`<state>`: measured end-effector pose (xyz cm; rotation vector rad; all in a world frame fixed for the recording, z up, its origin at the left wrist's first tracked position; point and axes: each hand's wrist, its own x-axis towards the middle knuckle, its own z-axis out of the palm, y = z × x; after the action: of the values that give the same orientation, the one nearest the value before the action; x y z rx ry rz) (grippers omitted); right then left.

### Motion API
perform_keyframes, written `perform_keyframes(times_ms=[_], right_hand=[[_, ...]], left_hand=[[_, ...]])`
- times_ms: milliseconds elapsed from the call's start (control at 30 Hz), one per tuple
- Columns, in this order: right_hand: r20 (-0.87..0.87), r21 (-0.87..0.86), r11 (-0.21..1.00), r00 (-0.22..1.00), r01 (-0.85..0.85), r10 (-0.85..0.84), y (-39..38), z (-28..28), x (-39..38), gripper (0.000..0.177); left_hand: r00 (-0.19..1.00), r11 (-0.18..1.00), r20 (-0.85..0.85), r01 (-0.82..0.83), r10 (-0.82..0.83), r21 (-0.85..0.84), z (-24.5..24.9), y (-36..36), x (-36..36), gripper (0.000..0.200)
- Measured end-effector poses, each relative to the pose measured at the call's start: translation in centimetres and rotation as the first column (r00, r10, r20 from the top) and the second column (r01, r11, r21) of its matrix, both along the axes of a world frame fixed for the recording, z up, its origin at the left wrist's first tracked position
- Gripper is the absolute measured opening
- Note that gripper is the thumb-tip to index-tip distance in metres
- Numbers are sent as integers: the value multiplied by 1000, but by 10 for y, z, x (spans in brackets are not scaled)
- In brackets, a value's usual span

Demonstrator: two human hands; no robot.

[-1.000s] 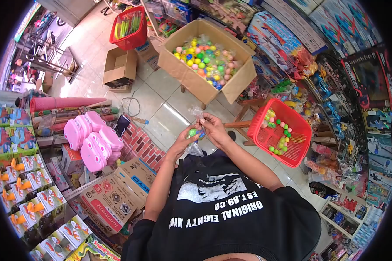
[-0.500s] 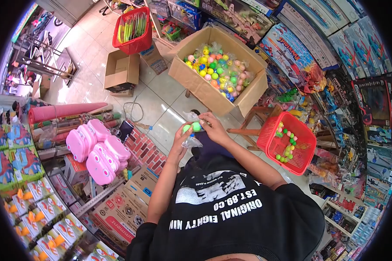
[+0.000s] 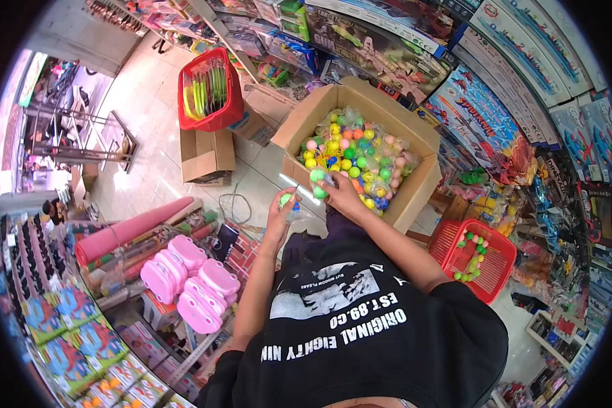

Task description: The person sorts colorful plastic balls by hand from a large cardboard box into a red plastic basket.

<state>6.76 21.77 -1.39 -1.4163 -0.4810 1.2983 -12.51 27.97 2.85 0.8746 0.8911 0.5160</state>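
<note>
My left hand [image 3: 280,209] is closed around a clear plastic bag [image 3: 294,215] with a green ball in it. Just to its right, my right hand [image 3: 338,192] holds light green balls [image 3: 317,181] pinched at the fingertips. Both hands are raised in front of my chest, close together, just before a large cardboard box [image 3: 393,202] filled with many small bagged balls in yellow, green, pink and orange.
A red basket [image 3: 500,266] with a few green and pink balls stands on a stool at my right. Another red basket [image 3: 209,117] and an open carton [image 3: 207,153] sit on the tiled floor. Pink toy cases [image 3: 190,279], boxed toys and shelves crowd both sides.
The view has swung up and left, so the big box now lies right behind my hands. My right hand has lifted green balls up out of the bag.
</note>
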Motion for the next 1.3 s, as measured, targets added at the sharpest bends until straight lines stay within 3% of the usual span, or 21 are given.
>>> perform_keyframes(times_ms=[33,100,133,267,367,433,500,600,700,767,833,933,1000,1033,1100,1133,1167,1233,1300], right_hand=[[-10,-4,1000,1000,17,-17,6,-5,8,44],[322,-21,998,945,67,-57,21,-1,29,44],[357,-53,992,930,115,-89,27,15,37,45],[520,37,959,814,282,-260,59,-45,58,49],[632,22,940,724,341,-277,82,-43,64,50],[615,-30,930,740,367,-272,98,-36,64,50],[720,45,923,628,383,-295,116,-40,62,49],[762,-69,916,613,396,-208,139,-60,61,42],[778,-158,896,611,415,-146,156,-71,65,28],[786,-193,925,616,327,-54,157,-79,65,20],[776,-197,912,625,360,-79,159,-73,63,15],[726,-221,917,684,332,-73,155,-62,66,21],[601,-293,887,790,358,-121,149,-51,64,20],[604,-301,879,787,370,-125,146,-44,62,20],[527,-206,823,769,529,-362,139,-26,56,23],[275,-293,793,842,533,-464,137,-10,54,28],[280,-296,785,835,544,-473,134,-3,51,28],[125,-115,756,765,644,-632,129,12,46,29],[62,-132,732,743,668,-667,125,26,40,27]], left_hand=[[1000,1000,-10,17,-17,-4,2,7,2,38],[998,998,-51,20,-23,-58,5,26,11,34],[997,999,-77,17,-19,-36,4,35,16,32],[990,997,-128,60,-66,-50,8,77,28,33],[985,997,-152,70,-76,-44,8,113,39,36],[983,993,-140,113,-116,-30,3,142,46,39],[979,988,-138,149,-152,-35,-4,168,57,39],[967,974,-128,225,-222,5,-11,203,74,40],[953,950,11,302,-302,-76,-19,233,97,38],[936,923,65,353,-347,-151,-25,246,109,38],[902,884,132,429,-410,-186,-41,262,118,40],[839,834,30,544,-544,-90,-53,276,136,38],[703,668,-248,711,-667,220,-53,283,147,38],[695,661,-240,719,-678,215,-45,284,154,38],[598,555,-176,796,-782,243,-28,285,167,42],[590,547,-170,802,-790,240,-24,283,173,42],[558,519,-125,819,-821,245,-20,279,179,44],[514,483,-75,839,-854,250,-20,268,190,47],[419,311,-209,858,-884,408,-21,253,200,52]])
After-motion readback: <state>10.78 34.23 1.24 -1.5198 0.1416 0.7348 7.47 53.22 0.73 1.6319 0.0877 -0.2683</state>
